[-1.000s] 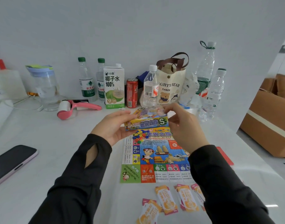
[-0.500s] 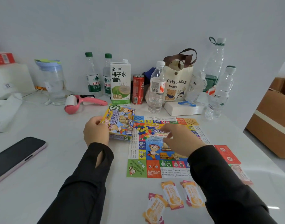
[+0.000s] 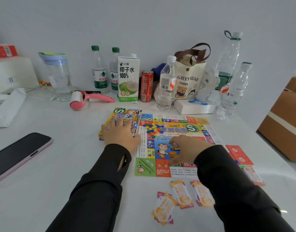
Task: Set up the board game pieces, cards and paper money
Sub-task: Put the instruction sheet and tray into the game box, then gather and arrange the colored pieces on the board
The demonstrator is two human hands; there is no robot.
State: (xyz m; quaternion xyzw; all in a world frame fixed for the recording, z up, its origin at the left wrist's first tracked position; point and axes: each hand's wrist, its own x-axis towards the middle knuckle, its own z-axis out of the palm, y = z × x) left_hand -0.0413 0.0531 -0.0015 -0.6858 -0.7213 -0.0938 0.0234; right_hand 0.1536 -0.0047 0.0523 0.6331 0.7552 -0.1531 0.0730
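Long black sleeves on both arms, cuffs ending at the wrists; left hand (image 3: 120, 133) and right hand (image 3: 187, 150) bare beyond them. Left sleeve (image 3: 100, 190), left of the game board (image 3: 177, 129), has a narrow slit near the cuff, thumbhole-like. Right sleeve (image 3: 227, 190), over the board's near right corner, is smooth matte fabric with soft folds.

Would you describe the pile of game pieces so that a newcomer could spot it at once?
On the white table, find the colourful game board. Near its far left corner, beside the left hand, lies the pile of game pieces: loose red, blue, yellow and green bits, not print.
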